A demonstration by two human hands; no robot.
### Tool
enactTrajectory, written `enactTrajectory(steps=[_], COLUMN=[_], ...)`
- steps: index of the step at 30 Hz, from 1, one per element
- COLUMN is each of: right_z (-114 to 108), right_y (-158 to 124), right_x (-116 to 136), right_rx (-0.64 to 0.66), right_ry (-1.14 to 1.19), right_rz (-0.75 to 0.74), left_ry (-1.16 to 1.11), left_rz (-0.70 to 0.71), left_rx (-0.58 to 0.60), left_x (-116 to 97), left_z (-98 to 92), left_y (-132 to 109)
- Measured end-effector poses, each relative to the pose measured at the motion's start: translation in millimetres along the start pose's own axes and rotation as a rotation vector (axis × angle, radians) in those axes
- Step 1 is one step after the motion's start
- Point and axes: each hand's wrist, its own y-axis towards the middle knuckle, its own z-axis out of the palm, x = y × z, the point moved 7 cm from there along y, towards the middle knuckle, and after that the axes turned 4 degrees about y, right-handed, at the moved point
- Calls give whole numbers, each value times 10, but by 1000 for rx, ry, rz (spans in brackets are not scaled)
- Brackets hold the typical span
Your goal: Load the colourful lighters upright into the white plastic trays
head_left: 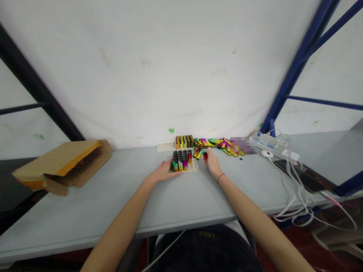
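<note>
My left hand [164,172] grips the left side of a white lighter tray [193,167], its thumb along the front edge. Rows of upright lighters [180,161] with black tops fill the tray's left part, and holes show at its right. Just right of the tray, my right hand [212,163] is closed on a red lighter [205,155]. Loose colourful lighters [208,142] lie in a heap behind and beside that hand. A second white tray [166,147] stands behind the first, with upright yellow and green lighters [184,142] at its right.
An open cardboard box [61,162] lies at the left of the grey table [121,204]. A power strip [276,147], white cables [295,189] and a dark flat device [302,177] take up the right. A white wall [176,75] and blue metal posts [295,79] bound the back.
</note>
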Motion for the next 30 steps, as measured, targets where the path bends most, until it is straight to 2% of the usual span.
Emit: enactTrajectory(steps=[2,5,11,13,18,21,24,30], right_z=[19,70,50,56,146,219,269,278], right_y=[-41,-72,-103,-109,-111,-134,-180,-289], right_x=[77,195,377,389,299,269,294,455], right_rx=[18,70,8,22,94,136,183,191], right_ry=[-49,-108,-44,-11,64,102,62,-248], right_rz=[-35,-168,-447,-443,-306,-296,-325,-494], left_ry=[-3,-13,-28,-32,-37,-37,-27,-20], left_rz=[0,1,10,3,3,-2,1,-16], left_rx=[-1,-6,-10,-7,-6,-21,-31,-24], left_x=[7,13,-14,-18,-14,4,5,-1], left_z=[7,15,6,0,-2,2,3,-8], left_y=[3,6,-12,-18,-18,-12,-7,-11])
